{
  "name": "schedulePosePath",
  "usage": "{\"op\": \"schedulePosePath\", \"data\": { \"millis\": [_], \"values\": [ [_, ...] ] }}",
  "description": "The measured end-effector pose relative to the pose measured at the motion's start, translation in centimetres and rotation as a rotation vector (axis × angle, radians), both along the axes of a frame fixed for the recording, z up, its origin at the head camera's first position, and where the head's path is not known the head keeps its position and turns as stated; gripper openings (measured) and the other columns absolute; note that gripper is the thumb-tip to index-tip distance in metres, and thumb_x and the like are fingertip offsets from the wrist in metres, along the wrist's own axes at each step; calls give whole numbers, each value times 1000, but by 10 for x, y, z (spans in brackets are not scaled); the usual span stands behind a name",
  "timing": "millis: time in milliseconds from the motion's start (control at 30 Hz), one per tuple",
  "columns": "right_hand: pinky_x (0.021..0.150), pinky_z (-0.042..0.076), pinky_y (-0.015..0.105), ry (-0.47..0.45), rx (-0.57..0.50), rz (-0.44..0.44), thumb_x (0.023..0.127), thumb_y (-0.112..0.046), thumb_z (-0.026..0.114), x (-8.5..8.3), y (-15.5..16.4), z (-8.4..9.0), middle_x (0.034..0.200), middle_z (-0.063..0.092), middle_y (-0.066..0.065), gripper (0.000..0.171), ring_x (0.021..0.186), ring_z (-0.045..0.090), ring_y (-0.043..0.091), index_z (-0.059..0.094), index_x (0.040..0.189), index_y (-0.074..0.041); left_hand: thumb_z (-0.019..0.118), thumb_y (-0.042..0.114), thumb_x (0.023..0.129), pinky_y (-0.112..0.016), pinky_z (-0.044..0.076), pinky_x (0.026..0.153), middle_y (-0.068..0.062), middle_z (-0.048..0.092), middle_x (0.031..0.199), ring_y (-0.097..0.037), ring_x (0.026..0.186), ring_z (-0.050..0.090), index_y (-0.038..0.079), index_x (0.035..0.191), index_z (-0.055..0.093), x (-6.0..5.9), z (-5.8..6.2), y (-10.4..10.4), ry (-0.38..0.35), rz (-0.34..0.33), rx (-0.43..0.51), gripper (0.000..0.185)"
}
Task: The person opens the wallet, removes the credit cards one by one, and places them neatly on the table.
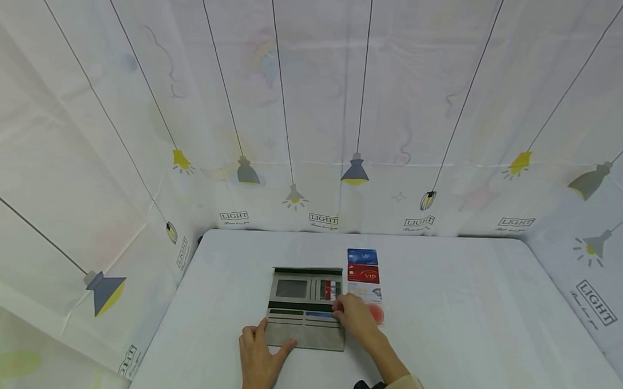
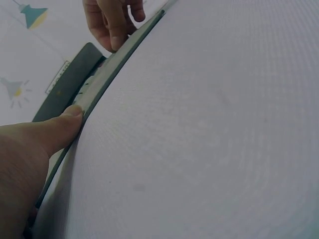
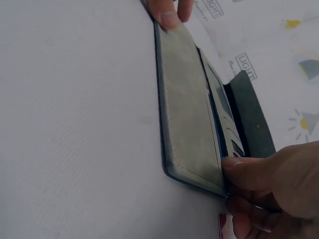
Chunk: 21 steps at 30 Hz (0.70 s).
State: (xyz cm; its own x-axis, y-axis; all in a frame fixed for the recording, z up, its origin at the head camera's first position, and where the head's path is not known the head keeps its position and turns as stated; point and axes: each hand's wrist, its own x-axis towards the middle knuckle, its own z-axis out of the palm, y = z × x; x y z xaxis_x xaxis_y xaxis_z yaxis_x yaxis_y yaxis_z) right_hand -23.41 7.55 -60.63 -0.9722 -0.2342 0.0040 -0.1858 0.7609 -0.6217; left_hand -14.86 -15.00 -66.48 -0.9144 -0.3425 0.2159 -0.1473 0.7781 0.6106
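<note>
1. A grey wallet (image 1: 306, 307) lies opened flat on the white table (image 1: 467, 314), near its front edge and a little left of centre, with its long axis running left to right across the person.
2. Its card slots face up: one card shows red in an upper slot (image 1: 331, 289), and a blue edge (image 1: 320, 314) shows in a lower slot.
3. The left hand (image 1: 258, 358) rests at the wallet's near left corner, fingers relaxed, the thumb (image 2: 65, 124) pressing that edge down; it pins the wallet without gripping it.
4. The right hand (image 1: 356, 319) sits at the wallet's right end, fingers curled, the thumb (image 3: 244, 172) touching the near right corner by the blue edge. Whether it pinches a card there I cannot tell.
5. The slots lie just left of the right hand's fingertips, so this hand is the nearer to them.
6. Just right of the wallet, loose cards lie in a column: a blue card (image 1: 362, 256) farthest, a red card (image 1: 363, 273) below it, then a pale card (image 1: 366, 292), with another partly under the right hand.
7. A lamp-printed white cloth (image 1: 314, 103) backs the table.
</note>
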Motion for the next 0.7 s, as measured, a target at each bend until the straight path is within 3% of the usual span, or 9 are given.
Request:
{"op": "schedulePosePath", "data": {
  "millis": [500,700],
  "values": [
    [71,53,28,16,107,130,88,-10,75,-10,-7,0,82,62,-1,4,77,53,14,72,90,-11,81,67,68,-37,39,81,-6,39,100,-18,93,37,0,136,57,1,-1,-1,-15,0,7,98],
    [72,54,28,27,134,180,89,-8,73,-11,-12,4,83,63,-1,4,78,53,13,72,90,-11,80,68,68,-36,38,80,-5,39,100,-17,92,36,2,135,58,0,-2,-1,14,0,-9,97]
  ]
}}
